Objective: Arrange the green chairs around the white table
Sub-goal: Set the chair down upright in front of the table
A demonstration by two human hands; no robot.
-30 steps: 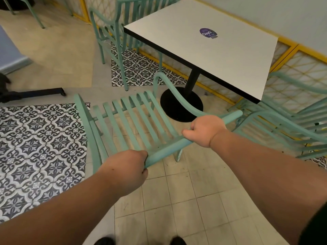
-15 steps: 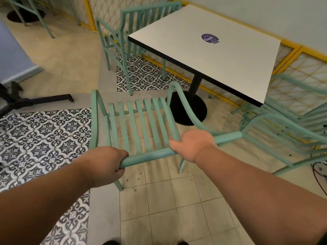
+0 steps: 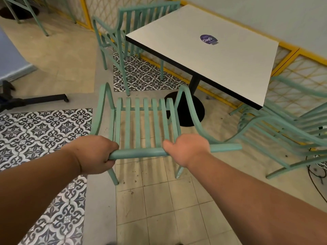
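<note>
Head view: left grip [image 3: 93, 153] and right grip [image 3: 188, 149] clamp the green chair [image 3: 139, 153] by its top rail; likely rigid, light.

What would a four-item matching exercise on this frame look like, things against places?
Things:
1. near green chair
2. far green chair
3. purple sticker
4. round black base

Places:
A. on top of the white table
B. gripped at its top rail by the left hand and right hand
C. on the floor under the table
D. standing at the table's left edge, untouched

Pairs: 1-B, 2-D, 3-A, 4-C.
</note>
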